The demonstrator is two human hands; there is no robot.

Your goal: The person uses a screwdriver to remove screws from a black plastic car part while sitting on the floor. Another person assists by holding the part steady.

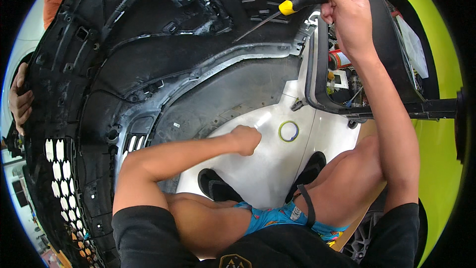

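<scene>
My right hand (349,17) is raised at the upper right, with its fingers closed around the end of a screwdriver (303,1) that has a black and yellow handle. The thin metal shaft slants down to the left, its tip over the inner side of a large black car bumper (148,64). I cannot tell whether the tip touches the plastic. Low in front of me, my left hand (245,140) is closed in a fist near the bumper's lower edge. Whatever it may hold is hidden by the fingers.
At the right stands a black tool cart (317,100) with cans and small items. A round green-rimmed ring (288,131) lies on the pale floor. Another person's hand (21,100) rests at the bumper's far left edge. A lime-green panel (441,168) stands at the right.
</scene>
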